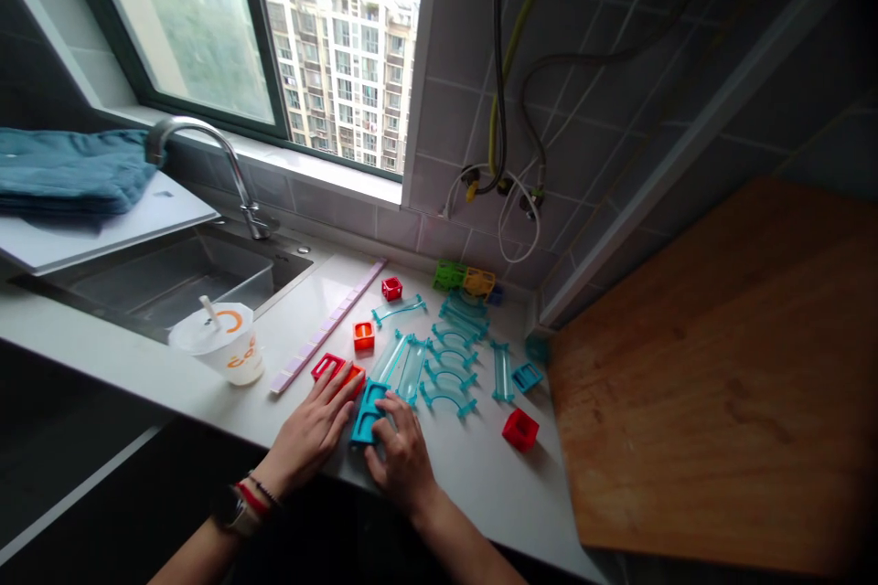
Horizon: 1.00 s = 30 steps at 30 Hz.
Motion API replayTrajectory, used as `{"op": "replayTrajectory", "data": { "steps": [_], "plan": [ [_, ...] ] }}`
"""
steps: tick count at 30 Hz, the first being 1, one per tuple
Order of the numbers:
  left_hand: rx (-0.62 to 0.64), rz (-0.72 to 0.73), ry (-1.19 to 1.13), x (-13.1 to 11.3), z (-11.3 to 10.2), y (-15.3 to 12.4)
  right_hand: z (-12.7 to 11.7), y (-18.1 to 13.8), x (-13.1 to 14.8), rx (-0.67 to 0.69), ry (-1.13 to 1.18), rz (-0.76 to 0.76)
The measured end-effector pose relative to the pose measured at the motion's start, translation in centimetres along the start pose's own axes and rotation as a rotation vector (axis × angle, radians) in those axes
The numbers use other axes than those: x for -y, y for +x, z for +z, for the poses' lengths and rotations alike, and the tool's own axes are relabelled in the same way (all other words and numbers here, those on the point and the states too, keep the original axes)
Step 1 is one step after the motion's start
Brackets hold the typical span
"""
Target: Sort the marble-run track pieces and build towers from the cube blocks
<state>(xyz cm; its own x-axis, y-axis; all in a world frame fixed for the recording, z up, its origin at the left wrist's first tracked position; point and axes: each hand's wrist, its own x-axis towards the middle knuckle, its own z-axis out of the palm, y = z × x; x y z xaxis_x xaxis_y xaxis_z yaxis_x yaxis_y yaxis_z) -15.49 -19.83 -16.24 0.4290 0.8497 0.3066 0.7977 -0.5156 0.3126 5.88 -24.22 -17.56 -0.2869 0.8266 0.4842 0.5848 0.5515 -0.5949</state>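
Note:
My left hand (312, 430) lies with fingers stretched over a red block (327, 366) and an orange block (355, 376), partly covering them. My right hand (403, 455) curls its fingers and thumb around the near side of a teal open-frame block (369, 428). Another teal block (376, 395) adjoins it on the far side. Just beyond are clear teal track pieces (412, 370), some straight. Several curved teal track pieces (449, 377) line up to the right. A separate orange block (363, 335) and a red block (391, 289) stand farther back.
A lidded drink cup (237, 356) stands left, beside the sink (292, 270) with its faucet (237, 169). A pale purple strip (329, 326) lies across the counter. Green (449, 274) and yellow blocks (478, 281) sit by the wall. A red block (519, 430) is near a wooden board (686, 384).

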Motion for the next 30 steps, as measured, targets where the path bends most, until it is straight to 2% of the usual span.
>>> {"op": "replayTrajectory", "data": {
  "steps": [5,9,13,15,23,30],
  "plan": [
    [-0.032,0.001,-0.003,0.2,0.2,0.1,-2.2,-1.7,-0.8,-0.001,0.131,0.032],
    [-0.083,0.011,0.074,-1.6,-0.3,0.0,-3.1,-2.3,-1.1,-0.040,0.180,0.141],
    [0.064,0.230,0.033,-4.2,-0.2,0.0,-3.1,-2.0,-1.0,-0.059,0.202,0.156],
    [0.081,0.281,-0.013,-5.0,0.3,0.1,-3.2,-1.8,-0.8,-0.084,0.243,0.173],
    [-0.020,0.289,-0.070,-5.2,2.0,0.2,-4.5,-2.1,-0.6,-0.094,0.410,0.262],
    [-0.098,0.291,-0.191,-5.3,3.3,-0.8,-5.9,-3.0,-0.5,-0.020,0.598,0.385]
  ]
}}
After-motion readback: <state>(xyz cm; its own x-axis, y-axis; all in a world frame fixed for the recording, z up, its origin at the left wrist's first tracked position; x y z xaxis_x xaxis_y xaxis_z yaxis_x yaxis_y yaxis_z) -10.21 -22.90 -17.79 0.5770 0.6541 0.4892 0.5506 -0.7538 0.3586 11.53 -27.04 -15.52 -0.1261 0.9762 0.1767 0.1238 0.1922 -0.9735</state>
